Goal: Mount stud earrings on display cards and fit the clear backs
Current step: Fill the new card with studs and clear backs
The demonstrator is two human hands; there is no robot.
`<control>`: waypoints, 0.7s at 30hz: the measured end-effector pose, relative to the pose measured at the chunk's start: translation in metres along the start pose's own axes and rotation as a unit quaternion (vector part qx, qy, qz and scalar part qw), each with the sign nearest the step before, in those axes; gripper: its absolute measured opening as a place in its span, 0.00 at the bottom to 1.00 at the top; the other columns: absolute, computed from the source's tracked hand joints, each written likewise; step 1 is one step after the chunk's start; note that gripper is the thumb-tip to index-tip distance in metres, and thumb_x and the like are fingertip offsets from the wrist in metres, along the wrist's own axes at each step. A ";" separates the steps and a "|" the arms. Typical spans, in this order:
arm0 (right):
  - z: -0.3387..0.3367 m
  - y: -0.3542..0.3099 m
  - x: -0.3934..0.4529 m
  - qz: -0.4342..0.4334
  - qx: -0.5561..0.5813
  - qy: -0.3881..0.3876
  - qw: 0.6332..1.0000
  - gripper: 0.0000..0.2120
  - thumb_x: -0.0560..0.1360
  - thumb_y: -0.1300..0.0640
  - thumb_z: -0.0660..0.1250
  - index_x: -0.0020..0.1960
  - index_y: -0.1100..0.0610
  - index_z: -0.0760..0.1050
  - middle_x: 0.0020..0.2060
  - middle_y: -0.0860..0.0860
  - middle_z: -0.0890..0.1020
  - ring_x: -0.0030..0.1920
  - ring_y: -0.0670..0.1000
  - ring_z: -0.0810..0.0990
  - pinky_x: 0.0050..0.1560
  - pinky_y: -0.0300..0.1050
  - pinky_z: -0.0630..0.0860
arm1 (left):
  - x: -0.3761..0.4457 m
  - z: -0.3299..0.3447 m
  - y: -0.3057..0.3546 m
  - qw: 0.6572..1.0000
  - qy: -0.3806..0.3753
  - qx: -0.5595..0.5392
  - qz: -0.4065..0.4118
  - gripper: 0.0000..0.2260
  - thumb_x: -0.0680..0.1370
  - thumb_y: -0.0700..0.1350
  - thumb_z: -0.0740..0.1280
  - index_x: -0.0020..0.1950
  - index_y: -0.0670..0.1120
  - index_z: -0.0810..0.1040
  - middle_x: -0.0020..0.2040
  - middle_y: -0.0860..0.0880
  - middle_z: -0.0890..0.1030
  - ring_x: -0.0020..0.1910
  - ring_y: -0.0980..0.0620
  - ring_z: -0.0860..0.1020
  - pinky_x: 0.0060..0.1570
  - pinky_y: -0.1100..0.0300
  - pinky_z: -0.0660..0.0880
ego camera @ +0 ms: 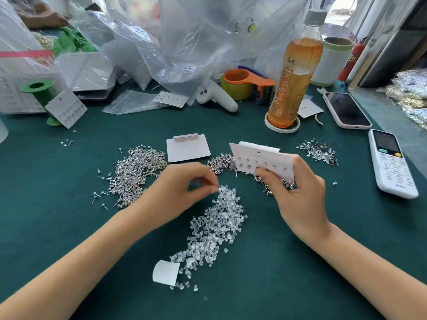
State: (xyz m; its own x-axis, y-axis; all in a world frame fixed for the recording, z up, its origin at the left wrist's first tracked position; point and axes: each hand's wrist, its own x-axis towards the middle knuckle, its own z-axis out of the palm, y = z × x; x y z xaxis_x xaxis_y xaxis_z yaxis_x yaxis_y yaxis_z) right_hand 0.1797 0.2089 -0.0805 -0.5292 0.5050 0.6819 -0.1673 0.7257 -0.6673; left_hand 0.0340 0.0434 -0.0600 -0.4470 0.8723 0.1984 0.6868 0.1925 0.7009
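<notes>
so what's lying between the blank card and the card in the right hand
A heap of stud earrings on the green cloth, between blank card and held card, head view.

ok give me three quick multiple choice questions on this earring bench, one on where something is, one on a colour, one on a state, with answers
1. Where does the pile of clear backs lie?
A. between the two forearms
B. on the phone
C. inside the green spool

2. What colour is the tape dispenser?
A. pink
B. orange
C. black

3. What is the right hand doing?
A. lying flat on the table
B. gripping the bottle
C. holding a display card

Answers:
1 A, the clear pieces spread over the green table between the arms.
2 B, its body beside the tea bottle is orange.
3 C, its fingers are curled round the display card, which already carries studs, while the left hand pinches at the top of the pile.
</notes>
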 end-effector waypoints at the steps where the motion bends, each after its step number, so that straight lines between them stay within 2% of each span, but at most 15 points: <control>1: 0.000 0.000 0.000 0.016 0.008 -0.005 1.000 0.10 0.71 0.61 0.71 0.51 0.56 0.76 0.44 0.38 0.78 0.44 0.31 0.77 0.45 0.26 0.73 | -0.001 0.001 -0.001 1.000 -0.022 0.007 0.006 0.04 0.72 0.40 0.73 0.44 0.49 0.82 0.41 0.58 0.82 0.43 0.60 0.80 0.47 0.69 0.74; 5: 0.002 0.001 -0.002 0.016 -0.006 -0.019 1.000 0.10 0.71 0.61 0.71 0.51 0.62 0.78 0.43 0.42 0.79 0.43 0.44 0.79 0.44 0.30 0.75 | -0.002 -0.002 -0.002 0.998 -0.048 0.025 0.013 0.04 0.73 0.42 0.73 0.45 0.49 0.83 0.42 0.57 0.81 0.44 0.59 0.79 0.48 0.65 0.75; 11: 0.003 0.005 -0.003 -0.005 -0.008 -0.029 1.000 0.09 0.71 0.62 0.71 0.51 0.63 0.78 0.43 0.44 0.79 0.44 0.40 0.78 0.46 0.26 0.73 | -0.002 -0.002 -0.002 0.997 -0.069 0.037 0.013 0.02 0.72 0.43 0.74 0.43 0.49 0.83 0.42 0.57 0.81 0.42 0.59 0.79 0.45 0.69 0.73; 15: 0.004 0.004 -0.003 -0.028 -0.015 -0.024 0.999 0.10 0.71 0.63 0.71 0.51 0.65 0.78 0.44 0.47 0.80 0.44 0.42 0.78 0.46 0.26 0.74 | -0.002 -0.001 -0.005 0.996 -0.077 0.041 0.007 0.04 0.73 0.42 0.72 0.42 0.51 0.81 0.42 0.57 0.80 0.42 0.59 0.78 0.45 0.68 0.73; 18: 0.003 0.002 -0.003 -0.053 -0.015 -0.018 0.998 0.11 0.71 0.62 0.71 0.52 0.58 0.76 0.44 0.46 0.80 0.43 0.42 0.78 0.44 0.25 0.73 | -0.002 -0.001 -0.009 0.998 -0.060 0.011 -0.020 0.06 0.74 0.41 0.71 0.42 0.52 0.80 0.39 0.57 0.81 0.39 0.59 0.77 0.42 0.68 0.73; 21: 0.002 0.001 -0.003 -0.088 -0.012 -0.025 0.996 0.12 0.72 0.60 0.72 0.53 0.53 0.74 0.41 0.45 0.80 0.37 0.46 0.79 0.38 0.31 0.76 | -0.001 -0.004 -0.011 0.997 -0.030 -0.048 -0.048 0.07 0.73 0.39 0.72 0.41 0.52 0.81 0.38 0.56 0.83 0.37 0.59 0.79 0.41 0.69 0.74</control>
State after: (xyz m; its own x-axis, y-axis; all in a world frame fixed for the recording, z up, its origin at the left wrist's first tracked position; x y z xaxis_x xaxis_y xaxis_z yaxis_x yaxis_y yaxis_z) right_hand 0.1791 0.2073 -0.0839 -0.5342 0.3461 0.7713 -0.2406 0.8124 -0.5311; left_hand 0.0246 0.0387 -0.0650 -0.4711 0.8777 0.0873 0.5828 0.2355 0.7777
